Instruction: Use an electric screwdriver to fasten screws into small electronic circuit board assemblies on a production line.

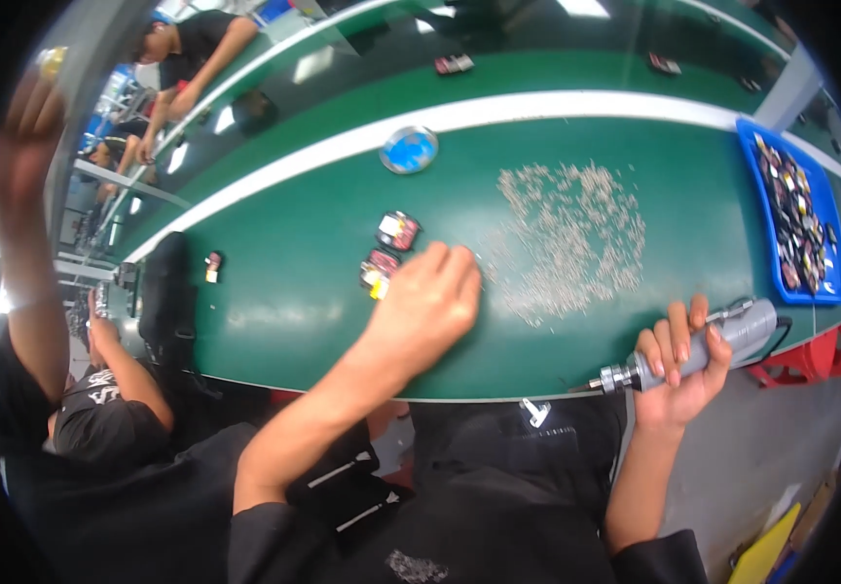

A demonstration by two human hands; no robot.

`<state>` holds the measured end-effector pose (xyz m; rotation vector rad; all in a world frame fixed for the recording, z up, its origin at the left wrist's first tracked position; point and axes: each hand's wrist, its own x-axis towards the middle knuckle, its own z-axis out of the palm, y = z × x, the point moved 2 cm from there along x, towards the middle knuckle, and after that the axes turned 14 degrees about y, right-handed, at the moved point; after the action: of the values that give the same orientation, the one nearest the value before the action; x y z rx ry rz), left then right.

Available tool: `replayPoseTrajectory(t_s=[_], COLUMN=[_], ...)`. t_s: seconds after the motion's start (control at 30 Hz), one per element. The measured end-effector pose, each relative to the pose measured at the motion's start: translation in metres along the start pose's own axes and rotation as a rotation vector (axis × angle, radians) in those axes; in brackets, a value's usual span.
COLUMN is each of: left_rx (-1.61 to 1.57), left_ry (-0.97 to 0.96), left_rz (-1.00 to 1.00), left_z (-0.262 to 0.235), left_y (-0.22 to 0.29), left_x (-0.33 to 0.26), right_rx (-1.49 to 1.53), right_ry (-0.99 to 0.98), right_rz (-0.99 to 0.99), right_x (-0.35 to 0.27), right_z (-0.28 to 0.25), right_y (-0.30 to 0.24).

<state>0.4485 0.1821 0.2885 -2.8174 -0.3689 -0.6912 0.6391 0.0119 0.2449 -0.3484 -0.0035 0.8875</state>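
My right hand [678, 360] is wrapped round a grey electric screwdriver [747, 329] at the table's near edge; its bit points left. Over the middle of the green table, my left hand [430, 297] has its fingers curled closed. What they hold, if anything, is hidden. Just beyond that hand lie two small black-and-red devices, one farther off with a white label [398, 231], the other partly behind the hand with a yellow patch [380, 271]. To the right of the hand spreads a loose pile of small silvery screws [571, 243].
A blue tray [753, 161] full of small dark parts stands at the right. A round dish with blue contents [409, 150] sits near the white ledge [537, 105]. Another small part [214, 267] lies far left. Beside me, a co-worker's raised arm [26, 234] shows; more people work beyond.
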Motion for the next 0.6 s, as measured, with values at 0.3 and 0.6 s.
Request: replayPoseTrajectory(t_s=[0.3,0.6], left_rx=[-0.310,-0.711], left_ry=[0.289,0.372], left_rz=[-0.309,-0.463], left_z=[-0.001,-0.016], left_y=[0.030,0.070], left_x=[-0.007,-0.017], right_rx=[-0.065,-0.105], right_ry=[0.112,0.222], right_rz=[-0.047,-0.141], right_x=[-0.015,-0.023], right_z=[-0.009,-0.003], right_y=[-0.004,-0.005])
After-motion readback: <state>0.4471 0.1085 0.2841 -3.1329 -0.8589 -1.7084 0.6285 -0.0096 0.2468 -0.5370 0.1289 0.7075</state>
